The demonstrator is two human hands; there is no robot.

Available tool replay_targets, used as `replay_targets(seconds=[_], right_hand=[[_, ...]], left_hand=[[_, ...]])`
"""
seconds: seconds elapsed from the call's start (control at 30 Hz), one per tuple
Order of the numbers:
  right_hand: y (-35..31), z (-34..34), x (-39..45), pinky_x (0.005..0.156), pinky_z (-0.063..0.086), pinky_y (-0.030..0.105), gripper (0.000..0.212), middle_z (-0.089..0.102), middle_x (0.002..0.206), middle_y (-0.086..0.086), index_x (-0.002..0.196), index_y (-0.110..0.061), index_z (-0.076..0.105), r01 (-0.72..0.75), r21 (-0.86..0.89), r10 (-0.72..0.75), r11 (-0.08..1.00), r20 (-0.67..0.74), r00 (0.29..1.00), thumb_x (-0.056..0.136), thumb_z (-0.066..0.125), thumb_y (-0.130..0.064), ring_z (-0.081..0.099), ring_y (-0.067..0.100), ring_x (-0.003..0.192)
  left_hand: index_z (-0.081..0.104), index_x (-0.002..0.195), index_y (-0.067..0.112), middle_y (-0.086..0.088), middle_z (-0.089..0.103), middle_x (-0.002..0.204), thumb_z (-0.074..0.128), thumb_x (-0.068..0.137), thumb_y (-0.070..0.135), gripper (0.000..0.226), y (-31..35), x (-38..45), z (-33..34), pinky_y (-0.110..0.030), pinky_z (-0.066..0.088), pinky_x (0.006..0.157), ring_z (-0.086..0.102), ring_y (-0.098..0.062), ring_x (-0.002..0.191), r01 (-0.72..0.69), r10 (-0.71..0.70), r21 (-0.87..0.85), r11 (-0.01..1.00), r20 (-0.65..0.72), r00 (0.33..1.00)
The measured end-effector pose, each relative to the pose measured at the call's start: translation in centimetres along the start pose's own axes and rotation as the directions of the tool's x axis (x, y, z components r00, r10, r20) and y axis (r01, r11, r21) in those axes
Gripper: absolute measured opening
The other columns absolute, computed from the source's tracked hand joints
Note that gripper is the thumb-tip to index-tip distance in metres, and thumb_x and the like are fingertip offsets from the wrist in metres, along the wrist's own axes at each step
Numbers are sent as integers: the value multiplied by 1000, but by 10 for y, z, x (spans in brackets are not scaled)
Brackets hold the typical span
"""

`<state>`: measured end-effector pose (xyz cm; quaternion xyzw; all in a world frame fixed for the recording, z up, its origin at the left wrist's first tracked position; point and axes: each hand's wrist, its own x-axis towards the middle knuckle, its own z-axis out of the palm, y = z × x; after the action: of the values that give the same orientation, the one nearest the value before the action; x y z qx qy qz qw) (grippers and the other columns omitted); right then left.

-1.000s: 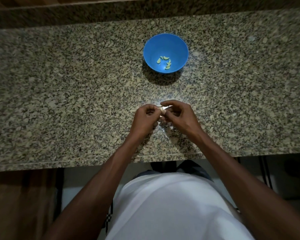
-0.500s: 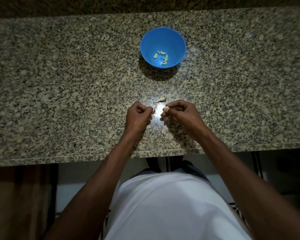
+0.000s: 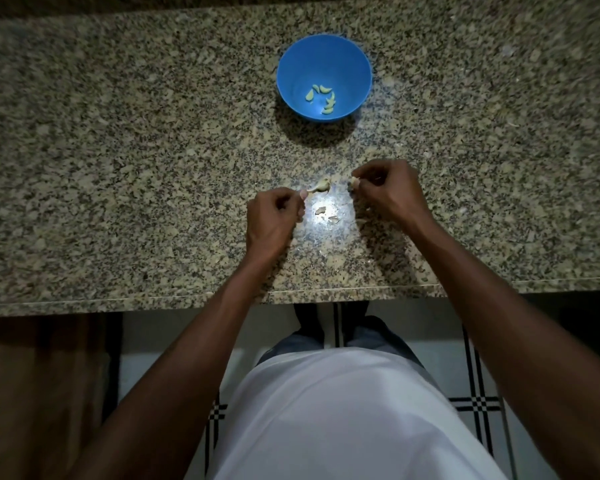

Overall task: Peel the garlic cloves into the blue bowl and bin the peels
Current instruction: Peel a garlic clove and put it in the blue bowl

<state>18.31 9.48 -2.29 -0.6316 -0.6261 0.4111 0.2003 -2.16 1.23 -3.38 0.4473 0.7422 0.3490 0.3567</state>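
A blue bowl (image 3: 324, 60) stands on the granite counter with several peeled garlic cloves (image 3: 323, 98) in its bottom. Nearer to me, my left hand (image 3: 274, 220) pinches a strip of garlic peel (image 3: 320, 186) that sticks out to the right of its fingertips. My right hand (image 3: 388, 192) is curled round a garlic clove (image 3: 354, 182), whose pale end shows at the fingertips. The two hands are a short gap apart. A few loose bits of peel (image 3: 326, 214) lie on the counter between them.
The granite counter (image 3: 118, 168) stretches wide to both sides, and its front edge (image 3: 153, 299) runs just below my wrists. Below it are a tiled floor and my white shirt. No bin is in view.
My hands have drawn apart: the left holds the torn-off peel, the right has gone right and away with the clove. Loose peel bits now show on the counter between them.
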Motion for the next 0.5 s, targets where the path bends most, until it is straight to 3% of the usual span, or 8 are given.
replay_targets(seconds=[0.07,0.17,0.27,0.43,0.5], right_hand=[[0,-7,13,87,60,32,20,79,106,10,112,-7,79,1,-45,-1,999,-6,1000,96,69,-9,75,19,95],[0,-15,21,99,59,44,27,78,111,15,117,-5,78,-24,-73,26,997,21,999,97,60,-4,75,27,103],[0,-17,17,98,59,39,29,78,114,14,119,-5,77,2,-101,-3,995,-13,1000,97,59,-5,74,25,105],[11,-19,-12,84,60,33,28,77,114,12,124,-5,74,24,-52,-27,998,-58,998,100,63,-13,74,20,94],[14,-18,-24,90,60,34,29,75,119,12,127,-5,72,10,-37,-11,999,-23,1000,101,63,-14,73,20,100]], left_hand=[[77,109,11,-3,77,94,67,101,29,22,4,12,2,-23,56,70,70,-10,80,-83,84,99,992,-9,996],[73,118,9,-7,66,112,75,93,28,31,6,27,5,-26,54,85,63,-15,98,-220,201,226,949,107,974],[73,111,9,-7,58,109,78,88,31,32,1,37,9,-31,50,84,58,-19,98,-301,249,313,901,195,949],[74,96,13,-1,55,100,74,88,30,19,-1,51,14,-33,50,78,56,-16,90,-353,315,321,879,166,934],[76,98,14,-4,58,100,73,90,29,18,1,56,16,-39,54,80,57,-17,90,-339,308,303,891,146,940]])
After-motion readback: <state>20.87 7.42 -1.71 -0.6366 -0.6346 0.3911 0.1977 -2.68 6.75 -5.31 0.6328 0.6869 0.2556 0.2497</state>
